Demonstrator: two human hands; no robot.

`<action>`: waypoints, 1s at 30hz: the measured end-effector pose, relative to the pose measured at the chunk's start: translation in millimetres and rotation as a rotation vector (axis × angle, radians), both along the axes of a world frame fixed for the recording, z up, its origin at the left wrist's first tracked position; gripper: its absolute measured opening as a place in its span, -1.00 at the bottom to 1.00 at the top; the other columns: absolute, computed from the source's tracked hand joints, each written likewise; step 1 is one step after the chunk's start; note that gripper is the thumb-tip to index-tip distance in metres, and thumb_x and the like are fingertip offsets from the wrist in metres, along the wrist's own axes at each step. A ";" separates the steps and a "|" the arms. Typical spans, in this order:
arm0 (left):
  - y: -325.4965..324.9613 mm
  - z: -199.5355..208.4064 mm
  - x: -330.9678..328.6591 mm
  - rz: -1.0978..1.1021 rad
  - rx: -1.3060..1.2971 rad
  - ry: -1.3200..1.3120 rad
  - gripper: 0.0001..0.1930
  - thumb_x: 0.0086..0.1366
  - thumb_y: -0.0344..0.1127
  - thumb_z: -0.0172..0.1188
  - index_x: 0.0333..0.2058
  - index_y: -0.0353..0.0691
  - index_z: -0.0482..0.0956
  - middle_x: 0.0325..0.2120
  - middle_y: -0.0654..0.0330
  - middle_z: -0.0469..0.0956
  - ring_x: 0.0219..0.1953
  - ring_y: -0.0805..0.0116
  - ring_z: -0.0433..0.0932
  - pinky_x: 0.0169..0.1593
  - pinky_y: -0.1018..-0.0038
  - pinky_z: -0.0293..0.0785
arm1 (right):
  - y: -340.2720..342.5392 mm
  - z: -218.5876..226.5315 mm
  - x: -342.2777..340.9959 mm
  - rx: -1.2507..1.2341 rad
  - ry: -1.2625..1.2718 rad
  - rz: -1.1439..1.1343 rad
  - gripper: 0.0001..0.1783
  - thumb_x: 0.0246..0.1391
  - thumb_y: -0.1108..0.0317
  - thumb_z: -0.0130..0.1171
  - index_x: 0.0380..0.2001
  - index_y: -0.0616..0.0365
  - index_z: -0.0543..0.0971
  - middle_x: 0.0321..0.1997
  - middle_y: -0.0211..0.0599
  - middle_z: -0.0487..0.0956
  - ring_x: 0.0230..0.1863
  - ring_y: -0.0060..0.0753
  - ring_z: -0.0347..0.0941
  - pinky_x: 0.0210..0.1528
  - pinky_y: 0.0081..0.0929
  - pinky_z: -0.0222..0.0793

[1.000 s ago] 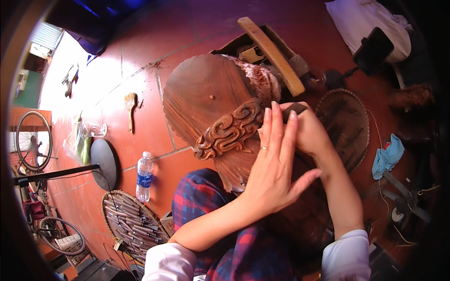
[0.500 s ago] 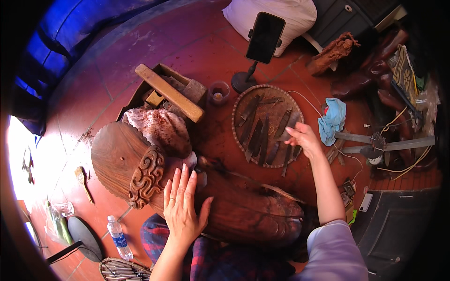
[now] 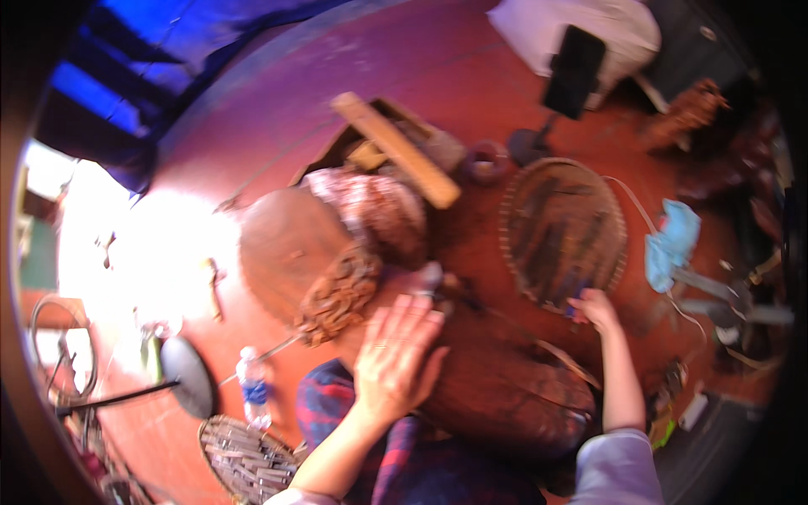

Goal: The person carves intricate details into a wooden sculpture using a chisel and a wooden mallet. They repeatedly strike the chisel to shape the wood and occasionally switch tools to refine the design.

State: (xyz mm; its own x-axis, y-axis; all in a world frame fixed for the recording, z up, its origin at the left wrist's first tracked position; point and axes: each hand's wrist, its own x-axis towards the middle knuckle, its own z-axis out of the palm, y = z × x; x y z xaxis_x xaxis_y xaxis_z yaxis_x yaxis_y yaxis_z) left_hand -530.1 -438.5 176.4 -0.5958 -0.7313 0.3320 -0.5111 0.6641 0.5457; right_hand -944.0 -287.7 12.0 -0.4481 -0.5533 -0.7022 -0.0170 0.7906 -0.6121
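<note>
Across my lap lies a carved dark-brown wooden piece (image 3: 505, 396), with a broad rounded end (image 3: 286, 252) and a band of curling relief (image 3: 343, 295). My left hand (image 3: 396, 362) rests flat on the wood beside that band, fingers stretched out. At the near rim of a round woven tray (image 3: 506, 240) is my right hand (image 3: 596, 310), its fingers closed on a dark bluish strip (image 3: 577, 295), blurred by motion. Several dark flat strips (image 3: 560, 227) lie in the tray. A stained cloth (image 3: 370, 202) sits just beyond the carving.
Beyond the cloth stands a wooden box (image 3: 318, 160) with a wooden bar (image 3: 396, 151) across it. A phone (image 3: 576, 71) on a stand, a cup (image 3: 486, 160) and a blue cloth (image 3: 673, 240) lie farther out. Left are a bottle (image 3: 253, 389), a brush (image 3: 211, 290) and a tool basket (image 3: 244, 463).
My right hand has come down from above the tray to its near rim and closed on a dark strip. My left hand stays on the wood. The whole view has shifted.
</note>
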 end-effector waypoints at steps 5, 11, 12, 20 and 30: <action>0.5 4.1 5.1 -0.158 -0.037 0.119 -0.67 0.03 -0.52 0.27 -0.15 -0.26 0.63 -0.11 0.12 0.64 0.09 0.12 0.54 0.19 0.22 0.41 | 14.1 -10.8 3.5 0.074 0.041 -0.049 -0.70 0.17 0.39 0.20 -0.61 0.12 0.38 -0.73 -0.22 0.50 -0.77 -0.42 0.46 -0.82 -0.58 0.18; 3.0 -1.7 12.3 -0.140 -0.008 0.173 -0.67 0.00 -0.53 0.25 -0.17 -0.26 0.64 -0.19 0.15 0.67 0.07 0.13 0.55 0.17 0.23 0.43 | -1.6 -2.6 13.0 0.122 0.557 0.195 -0.61 0.08 0.22 0.31 -0.63 0.22 0.40 -0.75 -0.13 0.49 -0.77 -0.33 0.48 -0.78 -0.43 0.30; 2.1 -1.7 12.0 -0.140 -0.007 0.176 -0.66 0.00 -0.53 0.25 -0.17 -0.26 0.64 -0.20 0.16 0.67 0.07 0.13 0.56 0.17 0.23 0.43 | -4.2 2.4 14.9 0.054 0.766 0.313 -0.58 0.07 0.19 0.32 -0.63 0.24 0.41 -0.76 -0.12 0.48 -0.77 -0.32 0.49 -0.76 -0.40 0.32; 1.3 -3.3 10.8 -0.135 -0.004 0.181 -0.64 -0.02 -0.52 0.24 -0.16 -0.25 0.65 -0.24 0.16 0.68 0.05 0.15 0.57 0.15 0.25 0.46 | -18.9 5.0 27.9 0.047 0.422 0.060 -0.60 0.06 0.20 0.34 -0.66 0.23 0.45 -0.78 -0.32 0.44 -0.78 -0.52 0.41 -0.78 -0.50 0.24; -0.9 -0.2 7.2 -0.126 -0.005 0.184 -0.69 -0.01 -0.55 0.25 -0.21 -0.24 0.65 -0.29 0.16 0.68 0.01 0.13 0.60 0.11 0.24 0.48 | -15.3 -9.3 32.3 0.060 0.529 0.014 -0.65 0.04 0.33 0.33 -0.67 0.20 0.42 -0.74 -0.38 0.46 -0.76 -0.59 0.38 -0.77 -0.54 0.23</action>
State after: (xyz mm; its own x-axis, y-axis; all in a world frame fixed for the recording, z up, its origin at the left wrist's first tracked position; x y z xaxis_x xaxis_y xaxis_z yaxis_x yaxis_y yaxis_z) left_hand -523.0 -439.4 176.2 -0.6115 -0.6529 0.4468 -0.3161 0.7194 0.6186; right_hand -911.7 -303.0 2.7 -0.7425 -0.5277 -0.4126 -0.3220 0.8213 -0.4710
